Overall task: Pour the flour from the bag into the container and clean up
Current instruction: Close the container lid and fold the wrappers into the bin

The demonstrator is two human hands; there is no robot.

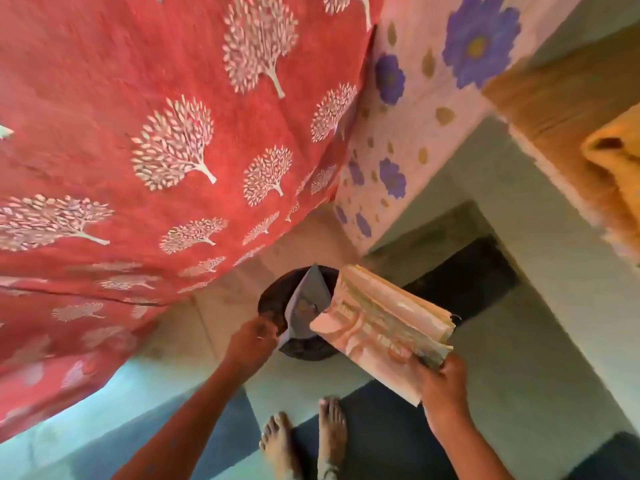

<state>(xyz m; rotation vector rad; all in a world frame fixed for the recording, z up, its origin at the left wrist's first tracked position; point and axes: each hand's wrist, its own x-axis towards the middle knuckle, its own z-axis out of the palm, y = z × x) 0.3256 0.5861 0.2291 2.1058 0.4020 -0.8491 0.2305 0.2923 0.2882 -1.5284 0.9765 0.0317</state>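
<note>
My right hand (441, 382) grips a flattened, folded flour bag (381, 327), pale pink with printing, held out over the floor. My left hand (252, 341) pinches the edge of a grey sheet or dustpan-like piece (306, 299), tilted over a round black bin (273, 299) that stands on the floor against the wall. The bin's inside is mostly hidden by the grey piece. No flour container is in view.
A red curtain with white tree prints (156, 150) hangs at the left, close to my left arm. A white cloth with purple flowers (415, 116) covers a ledge at the right. My bare feet (304, 441) stand on a floor of pale and dark tiles.
</note>
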